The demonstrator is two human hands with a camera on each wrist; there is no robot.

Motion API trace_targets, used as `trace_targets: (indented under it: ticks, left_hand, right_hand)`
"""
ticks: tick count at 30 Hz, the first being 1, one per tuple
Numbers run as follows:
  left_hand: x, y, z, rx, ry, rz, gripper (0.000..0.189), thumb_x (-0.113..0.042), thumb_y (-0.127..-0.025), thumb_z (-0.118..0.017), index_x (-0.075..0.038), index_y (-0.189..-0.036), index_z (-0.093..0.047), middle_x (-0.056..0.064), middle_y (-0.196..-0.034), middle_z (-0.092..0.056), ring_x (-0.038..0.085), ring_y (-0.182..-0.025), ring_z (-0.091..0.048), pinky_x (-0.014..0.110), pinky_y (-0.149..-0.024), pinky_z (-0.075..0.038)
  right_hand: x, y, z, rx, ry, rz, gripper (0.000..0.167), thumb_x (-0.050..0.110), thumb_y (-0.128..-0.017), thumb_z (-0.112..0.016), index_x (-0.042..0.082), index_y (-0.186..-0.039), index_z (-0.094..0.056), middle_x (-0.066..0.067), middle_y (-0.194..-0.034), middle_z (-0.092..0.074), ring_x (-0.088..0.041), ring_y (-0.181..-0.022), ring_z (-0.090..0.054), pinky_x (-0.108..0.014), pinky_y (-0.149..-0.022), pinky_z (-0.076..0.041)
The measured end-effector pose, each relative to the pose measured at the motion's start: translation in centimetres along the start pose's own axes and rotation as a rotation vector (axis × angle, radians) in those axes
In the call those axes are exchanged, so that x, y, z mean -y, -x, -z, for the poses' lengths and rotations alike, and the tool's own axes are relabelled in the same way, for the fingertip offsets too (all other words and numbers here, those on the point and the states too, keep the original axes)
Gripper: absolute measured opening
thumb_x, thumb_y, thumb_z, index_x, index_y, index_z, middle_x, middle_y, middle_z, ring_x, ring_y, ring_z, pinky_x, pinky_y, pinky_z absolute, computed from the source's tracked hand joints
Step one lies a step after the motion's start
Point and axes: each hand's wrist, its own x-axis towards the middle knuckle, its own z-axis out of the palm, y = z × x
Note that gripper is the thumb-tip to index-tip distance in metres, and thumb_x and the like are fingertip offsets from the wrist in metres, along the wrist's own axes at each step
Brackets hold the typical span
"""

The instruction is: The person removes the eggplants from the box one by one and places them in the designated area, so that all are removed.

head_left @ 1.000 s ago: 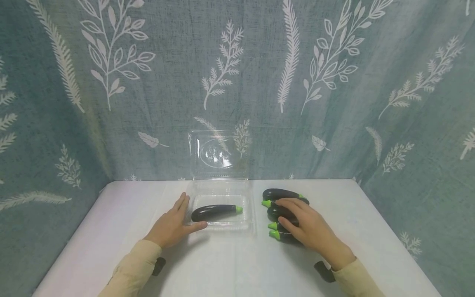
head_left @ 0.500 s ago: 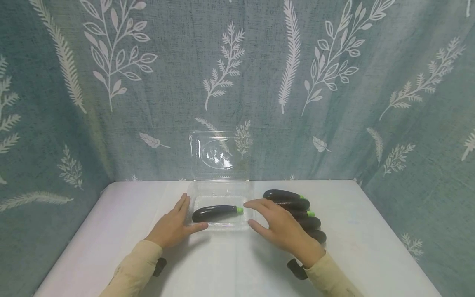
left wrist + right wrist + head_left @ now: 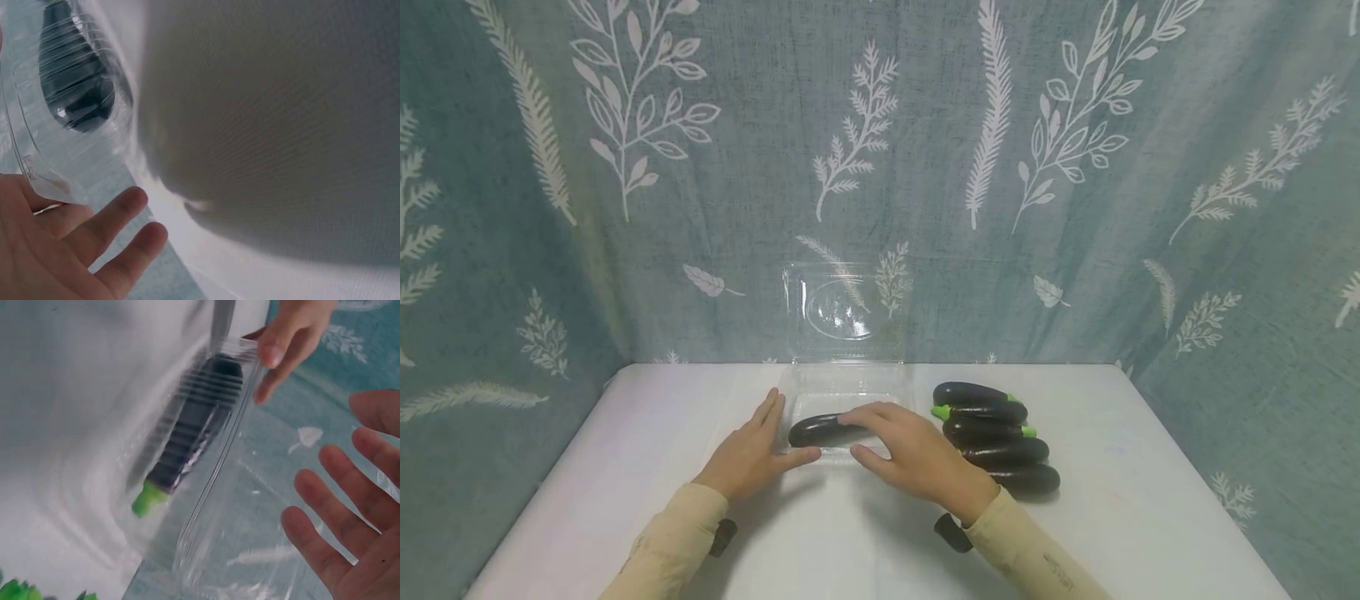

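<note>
A clear plastic clamshell box [image 3: 850, 382] stands with its lid [image 3: 842, 321] raised at the back. One dark eggplant [image 3: 814, 431] with a green stem lies lengthwise inside; the right wrist view shows the eggplant [image 3: 197, 428] through the ribbed wall. At the box's left front corner is my left hand [image 3: 747, 461], fingers extended along the side and thumb at the front rim. My right hand [image 3: 917, 454] reaches over the box, fingers spread and nothing in them, hiding the eggplant's stem end in the head view. In the right wrist view, the right hand [image 3: 350, 519] is apart from the box wall.
To the right of the box, several more eggplants [image 3: 1003, 452] lie stacked in a row on the white table [image 3: 1120, 517]; my right wrist partly overlaps the nearest ones. A patterned green curtain [image 3: 925, 167] hangs directly behind the table and at both sides.
My right hand has left the row of eggplants and moved left, with nothing in it, over the one in the box. My left hand has stayed at the box's corner.
</note>
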Motion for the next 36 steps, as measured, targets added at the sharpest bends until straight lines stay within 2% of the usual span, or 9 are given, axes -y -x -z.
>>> trace_targets:
  ticks: [4,7,10,13,18,22,29,36]
  left_hand:
    - [0.0,-0.1,0.1,-0.007,0.008,0.004,0.121,-0.08,-0.085,-0.057,0.003,-0.16,-0.013,0.023,-0.167,-0.011,0.054,-0.136,-0.04,0.066,-0.107,-0.038]
    - [0.1,-0.2,0.1,-0.012,0.011,0.004,0.122,-0.081,-0.083,-0.057,0.003,-0.16,-0.014,0.023,-0.167,-0.012,0.053,-0.136,-0.041,0.065,-0.107,-0.039]
    - [0.1,-0.3,0.1,-0.015,0.011,-0.001,0.124,-0.083,-0.082,-0.056,0.003,-0.161,-0.014,0.023,-0.167,-0.012,0.052,-0.136,-0.041,0.065,-0.106,-0.039]
    - [0.1,-0.3,0.2,-0.016,0.013,-0.003,0.124,-0.084,-0.081,-0.056,0.002,-0.161,-0.014,0.022,-0.167,-0.013,0.052,-0.136,-0.041,0.065,-0.106,-0.04]
    - [0.1,-0.3,0.2,-0.012,0.01,0.0,0.123,-0.082,-0.082,-0.057,0.003,-0.16,-0.016,0.022,-0.167,-0.013,0.051,-0.138,-0.039,0.065,-0.107,-0.039]
    - [0.2,-0.2,0.1,-0.012,0.003,-0.002,0.122,-0.082,-0.082,-0.057,0.004,-0.16,-0.017,0.023,-0.166,-0.014,0.052,-0.137,-0.04,0.065,-0.106,-0.039]
    - [0.2,0.0,0.1,-0.026,-0.003,-0.013,0.122,-0.081,-0.082,-0.058,0.005,-0.159,-0.019,0.024,-0.166,-0.015,0.051,-0.137,-0.041,0.064,-0.106,-0.04]
    - [0.2,-0.2,-0.1,-0.03,-0.001,-0.013,0.122,-0.082,-0.081,-0.057,0.003,-0.16,-0.018,0.023,-0.166,-0.015,0.052,-0.136,-0.042,0.064,-0.107,-0.04]
  right_hand:
    - [-0.1,-1.0,-0.7,0.003,-0.036,0.008,0.037,0.027,-0.098,-0.068,0.02,-0.134,-0.063,0.002,-0.129,-0.066,-0.012,-0.122,-0.06,-0.03,-0.103,-0.05]
    - [-0.5,-1.8,-1.4,0.025,-0.164,-0.011,0.035,0.025,-0.1,-0.067,0.018,-0.134,-0.063,0.002,-0.128,-0.067,-0.011,-0.122,-0.06,-0.03,-0.104,-0.048]
    - [-1.1,-2.6,-2.2,0.04,-0.307,-0.061,0.033,0.022,-0.1,-0.066,0.016,-0.133,-0.064,0.002,-0.127,-0.068,-0.009,-0.122,-0.06,-0.031,-0.105,-0.048]
    - [-1.7,-3.3,-2.8,0.042,-0.36,-0.127,0.033,0.02,-0.1,-0.066,0.016,-0.133,-0.065,0.003,-0.13,-0.067,-0.009,-0.124,-0.059,-0.031,-0.104,-0.048]
    - [-3.0,-4.1,-3.8,0.04,-0.354,-0.219,0.034,0.019,-0.1,-0.066,0.017,-0.134,-0.065,0.004,-0.133,-0.066,-0.01,-0.126,-0.058,-0.032,-0.101,-0.051]
    - [-3.8,-4.4,-4.6,0.051,-0.368,-0.259,0.035,0.02,-0.101,-0.064,0.016,-0.136,-0.064,0.002,-0.134,-0.066,-0.012,-0.125,-0.059,-0.035,-0.101,-0.051]
    - [-4.5,-5.0,-5.7,0.09,-0.311,-0.325,0.044,0.026,-0.104,-0.06,0.017,-0.146,-0.055,0.0,-0.146,-0.057,-0.018,-0.138,-0.05,-0.037,-0.116,-0.037]
    - [-4.9,-5.2,-6.9,0.179,-0.325,-0.397,0.052,0.031,-0.107,-0.053,0.012,-0.154,-0.043,-0.007,-0.155,-0.047,-0.025,-0.144,-0.041,-0.042,-0.12,-0.031]
